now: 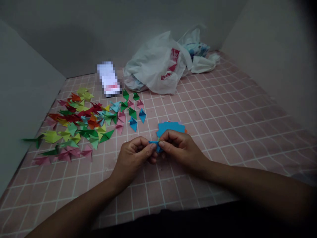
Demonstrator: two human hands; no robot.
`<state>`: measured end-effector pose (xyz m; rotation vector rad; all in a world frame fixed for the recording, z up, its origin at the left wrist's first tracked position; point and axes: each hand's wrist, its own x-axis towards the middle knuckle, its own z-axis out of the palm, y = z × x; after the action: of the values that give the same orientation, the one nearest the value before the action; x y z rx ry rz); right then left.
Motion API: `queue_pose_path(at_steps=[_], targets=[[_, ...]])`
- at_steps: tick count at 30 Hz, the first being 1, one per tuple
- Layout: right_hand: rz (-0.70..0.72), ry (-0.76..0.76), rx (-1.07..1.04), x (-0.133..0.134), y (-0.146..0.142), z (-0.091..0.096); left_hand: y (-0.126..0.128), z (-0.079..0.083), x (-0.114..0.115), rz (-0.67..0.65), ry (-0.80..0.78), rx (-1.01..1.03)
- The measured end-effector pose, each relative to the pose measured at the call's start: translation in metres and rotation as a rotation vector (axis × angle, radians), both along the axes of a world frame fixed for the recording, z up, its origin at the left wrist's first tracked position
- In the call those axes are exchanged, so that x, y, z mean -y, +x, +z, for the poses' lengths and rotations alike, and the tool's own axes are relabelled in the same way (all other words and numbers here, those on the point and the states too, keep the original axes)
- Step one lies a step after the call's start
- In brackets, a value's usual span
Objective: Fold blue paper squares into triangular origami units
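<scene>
The left hand [133,157] and right hand [182,148] pinch a blue folded paper [155,142] between their fingers. A blue paper stack [170,127] lies just beyond the fingers, with coloured folded pieces [84,122] farther left.

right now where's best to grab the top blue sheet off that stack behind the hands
Pinch a fanned corner at the far right of the blue stack, coming from the right. It lies flat, so jutting corners should give fingers purchase, and the right hand covers its near edge.

Heap of folded coloured paper pieces [81,122] at left, crumpled white plastic bag [156,69] behind — pink gridded mat [235,109] beneath
</scene>
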<state>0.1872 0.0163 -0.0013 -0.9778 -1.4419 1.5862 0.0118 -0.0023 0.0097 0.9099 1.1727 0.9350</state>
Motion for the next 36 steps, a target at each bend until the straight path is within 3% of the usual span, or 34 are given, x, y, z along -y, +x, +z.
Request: queue_pose_path(at_steps=[10,17,25,36], targets=[[0.035,0.029,0.050,-0.0034,0.0010,0.0015,-0.0022,-0.0017,-0.0009,-0.028,0.016,-0.059],[0.115,-0.140,-0.044,-0.0028,0.0005,-0.0010,-0.0045,0.0025,-0.0043,-0.147,0.054,-0.078],[0.029,0.152,0.167,-0.0052,0.0002,-0.0003,-0.0062,-0.0010,-0.0043,-0.147,0.015,-0.014],[0.041,0.202,0.154,-0.0050,0.0004,-0.0035,-0.0075,-0.0016,-0.0053,-0.152,0.026,0.029]])
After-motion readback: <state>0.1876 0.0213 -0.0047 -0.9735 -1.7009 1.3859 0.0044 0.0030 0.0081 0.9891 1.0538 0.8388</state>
